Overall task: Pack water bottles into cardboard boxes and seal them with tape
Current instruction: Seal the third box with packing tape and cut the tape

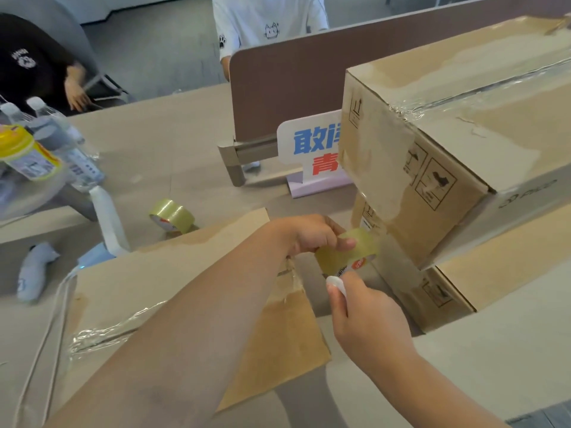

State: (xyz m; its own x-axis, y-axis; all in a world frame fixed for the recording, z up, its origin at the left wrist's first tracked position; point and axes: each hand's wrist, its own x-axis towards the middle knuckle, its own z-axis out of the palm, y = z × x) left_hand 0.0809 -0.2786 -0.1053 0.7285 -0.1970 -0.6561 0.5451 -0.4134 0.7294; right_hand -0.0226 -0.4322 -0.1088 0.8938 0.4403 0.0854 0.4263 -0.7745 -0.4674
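While the left hand [309, 234] grips the tape roll [349, 257] and the right hand [367, 316] pinches a white tool [336, 283], sealing probably needs the tape end freed.

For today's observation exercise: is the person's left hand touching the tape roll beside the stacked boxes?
Touching. In the head view the left hand grips the tape roll, with its thumb across the roll's outer face and fingers curled over its top.
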